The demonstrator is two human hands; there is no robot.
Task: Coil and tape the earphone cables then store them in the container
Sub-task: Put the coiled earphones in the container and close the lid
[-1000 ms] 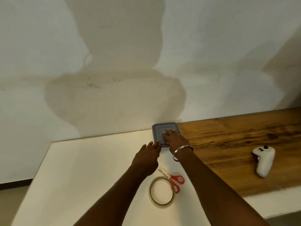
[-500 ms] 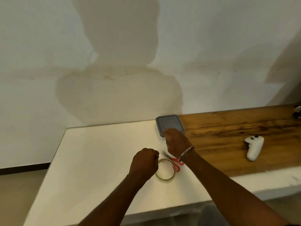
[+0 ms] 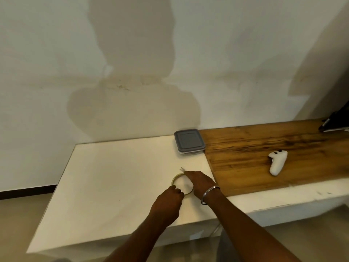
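The container [image 3: 189, 141], clear with a grey lid closed on it, stands at the back of the white table [image 3: 117, 178], against the wall. A tape roll [image 3: 174, 179] lies flat near the table's front. My left hand [image 3: 168, 203] is curled, its knuckles on the roll's near-left rim. My right hand [image 3: 201, 183], a metal bangle on the wrist, lies with fingers stretched over the roll's right rim and over the scissors [image 3: 182, 168]; only the blade tips show. No earphone cable is in sight.
A wooden top [image 3: 264, 148] adjoins the white table on the right, with a white game controller [image 3: 277, 162] lying on it. A dark object [image 3: 336, 123] sits at its far right end. The wall runs right behind both surfaces.
My right hand left the container's lid and drew back to the scissors and tape roll. My left hand curled and moved onto the roll's rim. The camera pulled back.
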